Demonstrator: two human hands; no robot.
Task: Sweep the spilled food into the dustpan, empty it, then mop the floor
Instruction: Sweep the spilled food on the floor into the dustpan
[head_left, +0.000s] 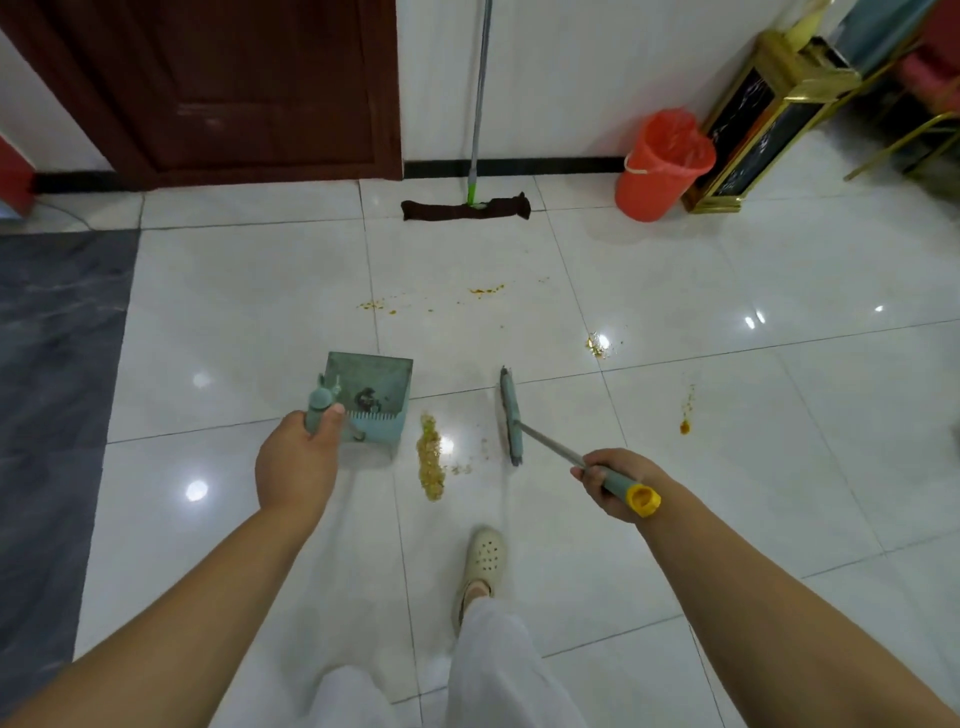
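Fingers curled around the dustpan handle and broom alike; a swept food pile awaited collection, scattered crumbs and the mop untouched.

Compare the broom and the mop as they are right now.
The broom is held in the right hand, its head beside the food pile; the mop stands untouched, leaning on the wall. The broom's head is narrow and teal; the mop's is wide and dark brown. Both heads rest on the floor.
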